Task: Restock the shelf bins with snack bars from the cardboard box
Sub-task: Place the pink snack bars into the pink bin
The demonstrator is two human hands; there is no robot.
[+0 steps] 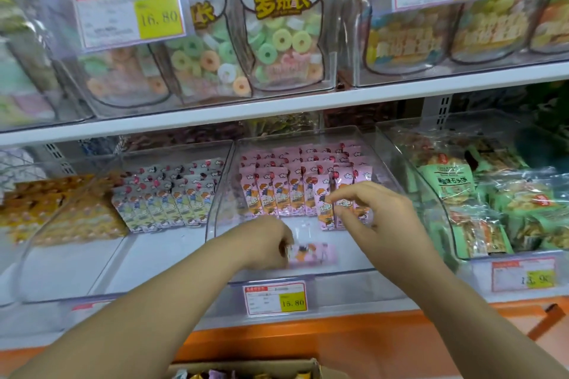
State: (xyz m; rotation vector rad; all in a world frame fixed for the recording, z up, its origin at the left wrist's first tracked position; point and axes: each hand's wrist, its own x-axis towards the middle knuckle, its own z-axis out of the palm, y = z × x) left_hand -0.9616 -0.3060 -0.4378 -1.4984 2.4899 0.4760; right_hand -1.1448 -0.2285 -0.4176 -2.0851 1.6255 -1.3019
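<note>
Right now both my hands are inside the middle clear bin (pixel 381 144) on the lower shelf. My left hand (pixel 271 240) is curled closed around one pink snack bar (pixel 311 253), which lies flat and blurred just above the bin's bare front floor. My right hand (pixel 369 209) pinches with thumb and forefinger at the top of another pink bar (pixel 323 209) that stands upright at the right end of the front row; the other fingers are loosely spread.

Behind it the pink bars (pixel 277 194) stand in rows: I count about seven across the front row, and at least three rows go back, the far ones too blurred to count.

On this shelf four bins show: one with yellow packs (pixel 61 212) at far left, one with white-wrapped bars (pixel 172 194) in about six columns, my pink bin, and one with green bags (pixel 455 181) on the right. Two price tags read 16.80 on the upper shelf, a tag (pixel 277 298) under my bin reads 15.80, and a fourth sits lower right.

One cardboard box (pixel 264 368) sits at the bottom edge below my arms, with a few wrapped bars showing inside.
</note>
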